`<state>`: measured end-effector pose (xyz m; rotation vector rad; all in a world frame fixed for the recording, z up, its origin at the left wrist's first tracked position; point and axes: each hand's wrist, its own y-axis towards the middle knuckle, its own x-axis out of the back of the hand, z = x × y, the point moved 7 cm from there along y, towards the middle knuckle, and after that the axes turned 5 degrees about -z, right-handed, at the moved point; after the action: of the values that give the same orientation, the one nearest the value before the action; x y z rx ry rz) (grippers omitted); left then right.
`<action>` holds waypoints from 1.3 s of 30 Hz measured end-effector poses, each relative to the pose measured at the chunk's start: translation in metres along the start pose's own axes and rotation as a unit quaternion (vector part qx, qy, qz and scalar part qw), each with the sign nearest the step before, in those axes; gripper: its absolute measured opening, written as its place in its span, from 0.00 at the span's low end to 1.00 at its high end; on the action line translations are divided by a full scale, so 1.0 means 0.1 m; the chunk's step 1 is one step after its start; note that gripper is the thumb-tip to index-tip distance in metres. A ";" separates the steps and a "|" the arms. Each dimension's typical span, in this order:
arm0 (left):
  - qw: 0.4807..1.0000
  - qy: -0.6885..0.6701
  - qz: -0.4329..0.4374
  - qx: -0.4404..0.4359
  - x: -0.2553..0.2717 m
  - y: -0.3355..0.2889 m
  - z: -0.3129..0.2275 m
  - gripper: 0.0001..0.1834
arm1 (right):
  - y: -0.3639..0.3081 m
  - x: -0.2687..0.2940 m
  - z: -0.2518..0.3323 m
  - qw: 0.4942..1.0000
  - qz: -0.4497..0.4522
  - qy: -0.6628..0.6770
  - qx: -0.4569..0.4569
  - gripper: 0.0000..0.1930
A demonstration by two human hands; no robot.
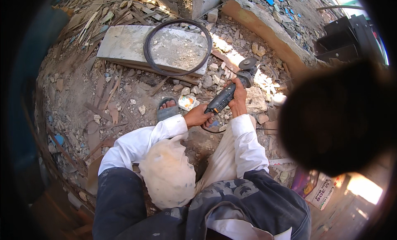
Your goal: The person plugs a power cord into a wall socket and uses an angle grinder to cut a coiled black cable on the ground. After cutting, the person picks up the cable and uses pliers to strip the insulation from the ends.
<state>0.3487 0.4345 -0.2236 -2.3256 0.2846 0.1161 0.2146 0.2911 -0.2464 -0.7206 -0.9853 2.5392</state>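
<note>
An angle grinder [221,99] with a dark body points away from me and to the right, its round disc [248,63] at the far end. My left hand [196,115] is closed around the rear of the grinder. Further forward, my right hand [238,97] grips it just behind the metal head. A black cord runs from the rear of the tool past my right forearm. Beyond the grinder, a coil of dark wire [145,50] lies on a pale slab [118,41]. The disc is apart from both.
Rubble and broken wood strips cover the ground. My sandalled foot [167,109] is beside a small white packet [188,102]. A broken wall edge [264,29] runs along the far right, near black metal pieces [341,39]. A dark blurred shape [331,120] hides part of the right side.
</note>
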 end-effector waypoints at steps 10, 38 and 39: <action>0.885 -0.157 -0.418 -0.132 2.29 -0.22 0.38 0.15 | -0.25 -0.16 0.31 0.962 0.090 -0.235 0.106 0.10; 0.689 -0.453 -0.493 -0.277 2.38 0.15 -0.71 0.21 | -0.05 -0.39 0.33 0.768 0.231 -0.587 0.113 0.27; 0.689 -0.434 -0.510 -0.277 2.41 0.14 -0.73 0.21 | -0.06 -0.39 0.33 0.766 0.223 -0.590 0.121 0.27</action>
<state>0.5791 0.3319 -0.2234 -2.3081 -1.6986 0.7782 0.2293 0.2597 -0.2084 1.0302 -0.7349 3.4147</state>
